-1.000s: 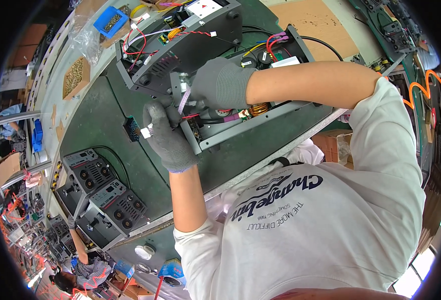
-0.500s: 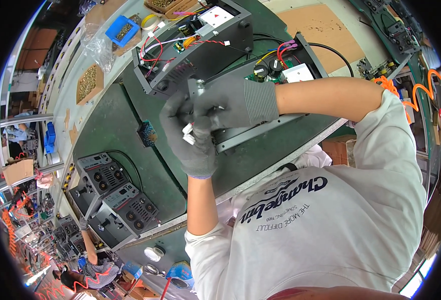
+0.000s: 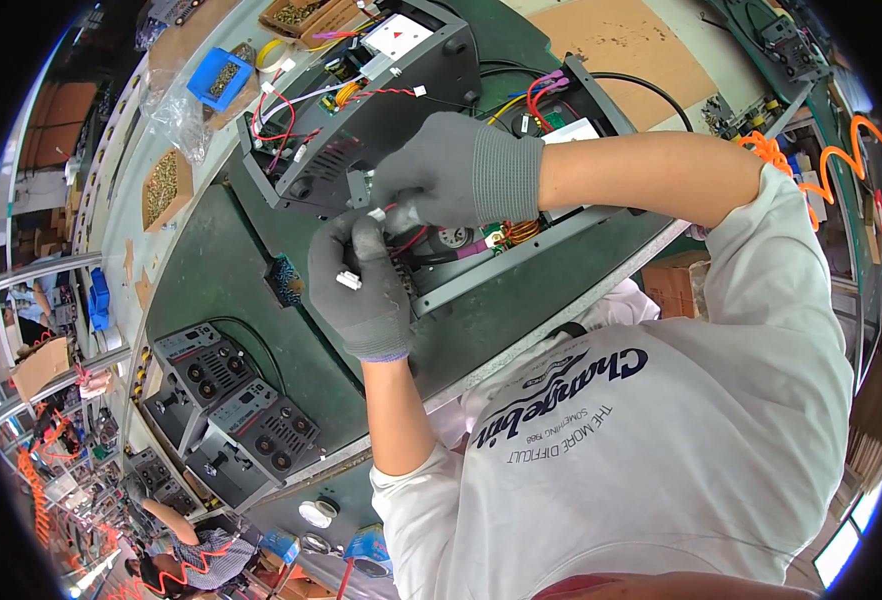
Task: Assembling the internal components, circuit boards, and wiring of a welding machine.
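Observation:
Both hands wear grey knit gloves and meet over the near end of an open dark metal chassis [image 3: 521,265]. My left hand [image 3: 361,295] is closed, with a small white wire connector [image 3: 348,281] sticking out between its fingers. My right hand [image 3: 451,170] is bent over from the right with its fingers pinched together; what they hold is mostly hidden. A second white connector [image 3: 377,214] and a red wire [image 3: 408,243] show between the hands. Below them in the chassis lie a round fan-like part [image 3: 453,238], a black cable with a purple sleeve [image 3: 473,249] and a copper-wound coil [image 3: 521,233].
Another open chassis [image 3: 361,120] with loose wires stands behind my hands. A small circuit board [image 3: 284,281] lies left on the green mat. Two finished-looking units [image 3: 251,425] stand lower left. A blue screw bin [image 3: 219,80] and screw box [image 3: 166,190] sit beyond; another person's arm [image 3: 171,522] shows lower left.
My hands have drawn slightly apart, the left moving a little left and the right turning upward. The fan-like part, cable and coil now show beneath them. The view has shifted slightly.

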Motion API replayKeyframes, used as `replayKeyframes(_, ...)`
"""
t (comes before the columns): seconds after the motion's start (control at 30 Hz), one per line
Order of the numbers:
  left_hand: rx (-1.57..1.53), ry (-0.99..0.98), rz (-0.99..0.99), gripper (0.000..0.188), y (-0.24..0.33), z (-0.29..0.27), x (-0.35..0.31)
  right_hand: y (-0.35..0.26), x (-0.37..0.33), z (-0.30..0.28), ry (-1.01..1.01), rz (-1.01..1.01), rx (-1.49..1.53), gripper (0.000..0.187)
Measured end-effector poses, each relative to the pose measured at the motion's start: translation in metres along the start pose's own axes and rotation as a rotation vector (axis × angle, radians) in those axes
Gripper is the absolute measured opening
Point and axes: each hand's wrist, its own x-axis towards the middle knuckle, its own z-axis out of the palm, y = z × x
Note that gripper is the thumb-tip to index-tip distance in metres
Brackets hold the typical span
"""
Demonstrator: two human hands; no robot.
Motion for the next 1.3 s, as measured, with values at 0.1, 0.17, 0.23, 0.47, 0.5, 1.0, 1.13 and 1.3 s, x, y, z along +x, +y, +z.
replayKeyframes(0.1,-0.113,0.003,-0.08,0.019,-0.003,0.002,0.001,0.0,0.0,0.005,0.054,0.024,-0.107,0.016)
replayKeyframes(0.17,-0.179,-0.007,-0.128,0.02,-0.006,0.006,0.002,-0.001,0.004,0.006,0.102,0.016,-0.19,0.018)
replayKeyframes(0.23,-0.278,0.113,-0.035,0.026,-0.005,0.012,0.002,0.0,0.017,0.001,-0.163,0.342,-0.342,0.023)
replayKeyframes(0.47,0.067,0.069,-0.041,0.036,0.008,0.009,0.003,0.026,0.027,0.018,-0.243,0.405,-0.423,0.023)
replayKeyframes(0.5,0.067,0.069,-0.043,0.036,0.004,0.009,0.003,0.027,0.028,0.019,-0.245,0.406,-0.422,0.023)
replayKeyframes(1.0,-0.011,-0.073,-0.001,0.041,-0.007,0.011,0.004,0.031,0.029,0.021,-0.158,0.246,-0.491,0.024)
replayKeyframes(1.13,-0.055,-0.066,-0.018,0.042,-0.007,0.01,0.005,0.028,0.034,0.018,-0.186,0.205,-0.472,0.024)
replayKeyframes(1.3,-0.124,-0.105,-0.044,0.045,-0.003,0.012,0.007,0.036,0.038,0.023,-0.169,0.147,-0.451,0.026)
